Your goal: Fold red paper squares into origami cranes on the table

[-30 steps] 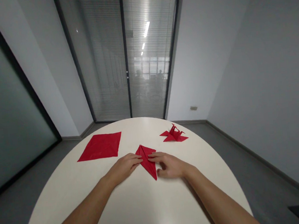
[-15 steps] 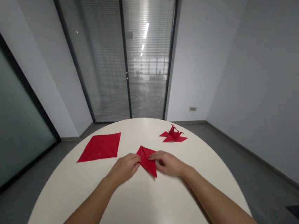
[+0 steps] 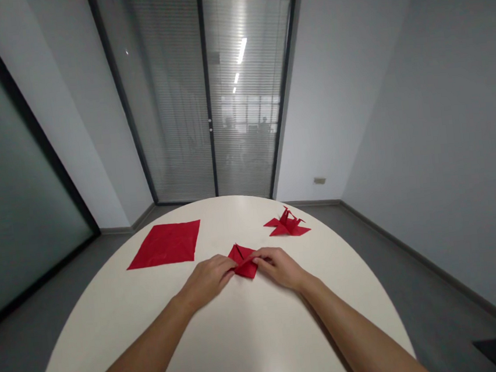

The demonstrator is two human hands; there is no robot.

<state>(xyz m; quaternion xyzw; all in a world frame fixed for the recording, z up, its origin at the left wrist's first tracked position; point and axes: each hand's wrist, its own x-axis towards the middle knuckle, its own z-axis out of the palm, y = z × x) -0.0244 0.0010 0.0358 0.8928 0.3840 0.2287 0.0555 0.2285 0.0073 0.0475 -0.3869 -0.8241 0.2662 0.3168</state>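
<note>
Two-handed pinch: fingers of left hand (image 3: 210,276) and right hand (image 3: 281,268) grip folded red paper (image 3: 245,270) at left and right edges; judged light, easily torn, best held there.

Worn on the head, the single camera looked forward and down over the round bench (image 3: 229,351), near enough that both forearms (image 3: 157,332) ran in from the bottom edge. The folded red paper (image 3: 245,271) sat below the middle of its wide view, which reached beyond to blind-covered glass panels (image 3: 170,111).
</note>
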